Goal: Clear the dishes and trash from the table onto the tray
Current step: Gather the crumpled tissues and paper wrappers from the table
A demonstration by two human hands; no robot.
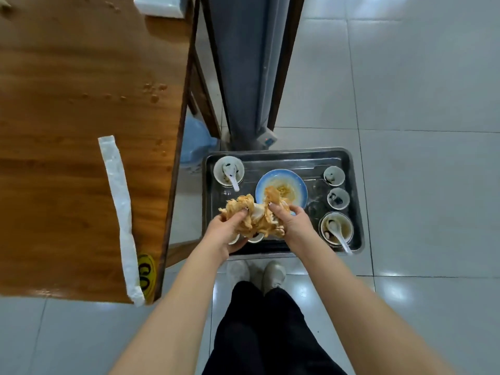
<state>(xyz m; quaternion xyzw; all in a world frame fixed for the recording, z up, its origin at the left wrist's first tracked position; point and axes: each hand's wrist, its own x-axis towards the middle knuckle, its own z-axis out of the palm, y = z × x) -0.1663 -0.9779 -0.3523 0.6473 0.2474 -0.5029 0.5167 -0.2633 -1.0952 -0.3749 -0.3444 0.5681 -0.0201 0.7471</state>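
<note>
A metal tray (281,155) sits low beside the wooden table (67,171). On it stand a blue plate (295,182) with food scraps, a bowl with a white spoon (228,171) at the far left, two small cups (334,175) and another bowl with a spoon (336,230) on the right. Over the tray's near part, my left hand (230,228) and my right hand (290,221) both grip a wad of orange-stained crumpled napkins (254,215). Small white cups are partly hidden under my hands.
A long white plastic wrapper (119,201) lies on the table near its right edge, with grease spots (154,92) farther back. A white tissue box (159,5) stands at the far end. A grey post (243,77) rises behind the tray. Tiled floor lies to the right.
</note>
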